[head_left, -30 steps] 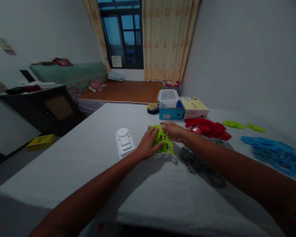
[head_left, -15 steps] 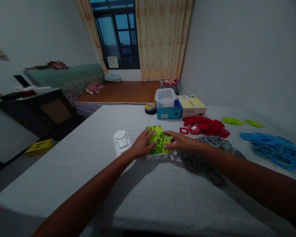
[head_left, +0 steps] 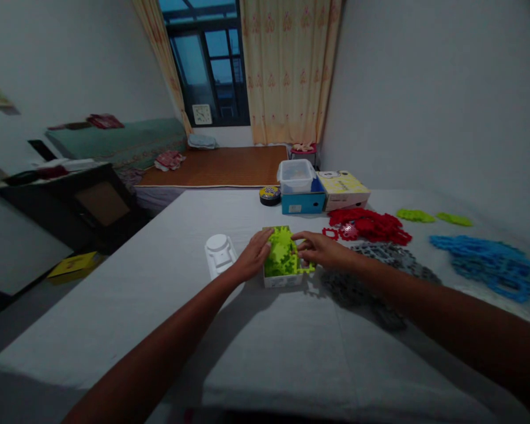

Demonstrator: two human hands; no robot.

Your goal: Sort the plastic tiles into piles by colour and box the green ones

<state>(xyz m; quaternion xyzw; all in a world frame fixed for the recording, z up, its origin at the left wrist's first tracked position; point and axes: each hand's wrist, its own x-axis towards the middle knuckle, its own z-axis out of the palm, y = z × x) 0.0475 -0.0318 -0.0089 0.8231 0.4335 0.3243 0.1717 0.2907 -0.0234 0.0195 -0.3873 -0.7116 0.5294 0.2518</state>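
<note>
A small box [head_left: 282,282] stands on the white-covered table, holding a heap of lime-green gear-edged plastic pieces [head_left: 281,253]. My left hand [head_left: 254,256] lies along the box's left side, fingers stretched out and together, with nothing visible in its grasp. At the opposite rim, my right hand [head_left: 320,248] has its fingers curled around a lime-green frame piece [head_left: 307,269], which sticks out over the box's right edge. The right fingertips are partly hidden. Left of the box sits a white moulded plastic part [head_left: 221,257] with a round raised top.
To the right lie piles of grey pieces [head_left: 388,259], red pieces [head_left: 371,225] and blue pieces [head_left: 490,265]. Two flat lime-green pieces [head_left: 415,215] are farther back. Behind stand a round tin [head_left: 270,196], a blue box [head_left: 302,203] with a clear container [head_left: 296,175], and a yellow box [head_left: 343,187].
My left fingers have drawn back from over the green pieces to the box's left side. A frame piece now shows at the right rim by my right fingers.
</note>
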